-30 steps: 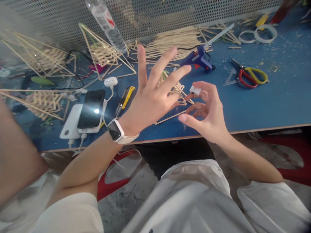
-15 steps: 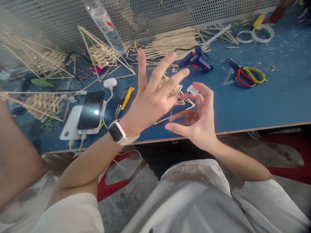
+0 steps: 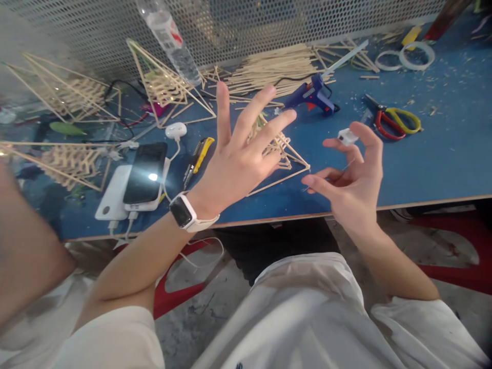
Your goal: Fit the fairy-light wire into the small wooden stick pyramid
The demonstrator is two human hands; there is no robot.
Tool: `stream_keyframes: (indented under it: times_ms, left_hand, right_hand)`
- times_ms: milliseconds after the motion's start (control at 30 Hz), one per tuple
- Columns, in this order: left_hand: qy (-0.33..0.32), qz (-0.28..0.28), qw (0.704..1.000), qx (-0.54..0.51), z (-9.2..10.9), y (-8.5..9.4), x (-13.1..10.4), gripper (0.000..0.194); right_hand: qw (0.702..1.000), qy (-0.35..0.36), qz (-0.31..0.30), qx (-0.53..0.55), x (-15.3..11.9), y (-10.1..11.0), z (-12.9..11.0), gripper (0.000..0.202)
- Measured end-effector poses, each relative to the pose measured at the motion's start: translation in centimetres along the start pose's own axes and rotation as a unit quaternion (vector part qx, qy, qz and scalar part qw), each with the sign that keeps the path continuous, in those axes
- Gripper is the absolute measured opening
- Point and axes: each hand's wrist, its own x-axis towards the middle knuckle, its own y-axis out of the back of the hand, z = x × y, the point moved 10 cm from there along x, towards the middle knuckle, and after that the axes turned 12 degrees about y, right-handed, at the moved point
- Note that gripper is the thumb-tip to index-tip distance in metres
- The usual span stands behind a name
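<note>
My left hand (image 3: 242, 154), fingers spread wide, is over a small frame of wooden sticks (image 3: 295, 154) and hides much of it. Its thumb and any contact with the sticks cannot be made out. Off to the right, above the table's front part, my right hand (image 3: 351, 179) grips a small white plastic box (image 3: 347, 136) between its fingers. A fine wire (image 3: 350, 164) runs by the fingers, and the thumb presses near its lower end. A white watch (image 3: 183, 211) is on my left wrist.
Behind my hands lie a blue glue gun (image 3: 313, 95) and a stick pile (image 3: 272, 69). Scissors (image 3: 392, 120) and tape rolls (image 3: 417, 55) are at right. Leftward are a yellow cutter (image 3: 202, 156), phone (image 3: 145, 171), bottle (image 3: 171, 43) and stick frames (image 3: 73, 166). Another person's arm (image 3: 26, 246) enters at left.
My right hand has moved right, away from the left hand, carrying the white box and wire. My left hand has stayed nearly in place, and more of the stick frame shows.
</note>
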Motion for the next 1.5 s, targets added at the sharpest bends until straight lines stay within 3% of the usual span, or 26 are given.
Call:
stream_keyframes:
  times_ms: [167, 367, 533, 867, 1100, 1500]
  left_hand:
    - [0.028, -0.057, 0.997, 0.031, -0.9, -0.7, 0.0, 0.015]
    - [0.034, -0.069, 0.997, 0.020, -0.8, -0.6, 0.1, 0.013]
    - [0.039, -0.061, 0.996, 0.042, -0.6, -0.9, 0.1, 0.014]
    - [0.073, -0.071, 0.995, -0.014, -0.5, -1.7, 0.2, 0.023]
    - [0.043, -0.019, 0.998, 0.036, 0.5, -1.5, -0.3, 0.016]
    - [0.075, -0.018, 0.997, 0.014, -0.2, -2.3, -0.8, 0.027]
  right_hand:
    - [0.998, 0.004, 0.052, -0.015, 1.0, 3.3, 1.2, 0.094]
    - [0.998, -0.017, 0.058, -0.028, 1.7, 4.8, 1.9, 0.087]
    - [0.998, -0.033, 0.050, -0.026, 2.1, 4.8, 2.2, 0.083]
    - [0.997, -0.047, 0.040, -0.038, 2.3, 4.4, 1.7, 0.080]
    - [0.996, -0.051, 0.020, -0.076, 2.3, 3.7, 0.9, 0.079]
    - [0.992, -0.048, 0.017, -0.114, 2.8, 4.2, 0.8, 0.076]
